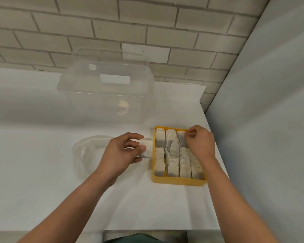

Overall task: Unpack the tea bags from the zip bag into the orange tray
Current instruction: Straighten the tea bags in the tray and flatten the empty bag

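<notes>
- Head view: the tray (178, 181) sits by the desk's (42, 172) right edge, toward the front, nearly full of tea bags (173, 165) packed on edge in rows
- The right hand (199, 142) is over the tray's far right corner, fingertips closed in a pinch on a tea bag (181, 139); it seems to be seating it upright so that it takes little room
- The left hand (123, 151) is just left of the tray's far left corner, with thumb and fingers curled round a small stack (146, 148) of bags; keeping the stack close to the rim looks meant to make each hand-over short
- The zip bag (88, 151) lies slack on the desk beyond the left hand, away from the tray; it looks nearly empty, though through the clear film I cannot tell for sure
- A clear lidded box (105, 92) stands at the desk's far edge by the brick wall (147, 23), well apart from the work
- By my judgement the task is close to done: the stack is what remains, and space is tight, so the bags must go in edgewise
</notes>
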Action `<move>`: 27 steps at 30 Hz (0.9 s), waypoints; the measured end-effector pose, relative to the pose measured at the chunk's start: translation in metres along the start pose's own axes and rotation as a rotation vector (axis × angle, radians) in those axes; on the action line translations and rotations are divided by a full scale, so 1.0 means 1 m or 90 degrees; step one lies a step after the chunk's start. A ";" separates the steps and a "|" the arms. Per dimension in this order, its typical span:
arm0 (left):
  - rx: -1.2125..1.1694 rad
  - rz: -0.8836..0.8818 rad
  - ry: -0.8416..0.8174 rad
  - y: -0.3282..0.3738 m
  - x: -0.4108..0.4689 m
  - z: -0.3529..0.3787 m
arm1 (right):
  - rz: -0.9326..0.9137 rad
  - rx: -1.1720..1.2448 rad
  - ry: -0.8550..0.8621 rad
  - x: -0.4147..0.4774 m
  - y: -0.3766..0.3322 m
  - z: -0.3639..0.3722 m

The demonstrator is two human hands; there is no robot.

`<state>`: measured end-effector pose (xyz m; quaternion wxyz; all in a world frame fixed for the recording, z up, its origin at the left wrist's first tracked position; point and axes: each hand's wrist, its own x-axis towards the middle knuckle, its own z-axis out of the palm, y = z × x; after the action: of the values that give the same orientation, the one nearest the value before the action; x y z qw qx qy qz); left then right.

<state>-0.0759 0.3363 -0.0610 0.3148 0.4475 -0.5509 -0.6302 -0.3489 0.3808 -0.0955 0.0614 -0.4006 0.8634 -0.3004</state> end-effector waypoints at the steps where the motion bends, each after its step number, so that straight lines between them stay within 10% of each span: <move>1: 0.002 0.004 0.001 0.001 0.000 0.002 | -0.006 0.066 -0.004 -0.007 -0.006 -0.008; 6: 0.054 0.050 -0.015 0.003 -0.002 0.016 | 0.024 0.438 -0.176 -0.056 -0.040 -0.038; 11: 0.081 0.074 -0.046 0.003 -0.005 0.030 | -0.012 0.472 -0.305 -0.081 -0.043 -0.040; 27: 0.488 0.052 -0.211 -0.027 0.001 0.052 | 0.096 0.285 -0.108 -0.033 0.020 -0.023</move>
<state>-0.1215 0.3620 -0.0884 0.0575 0.4028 -0.8059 -0.4301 -0.3477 0.4251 -0.0925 0.2432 -0.3356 0.7944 -0.4441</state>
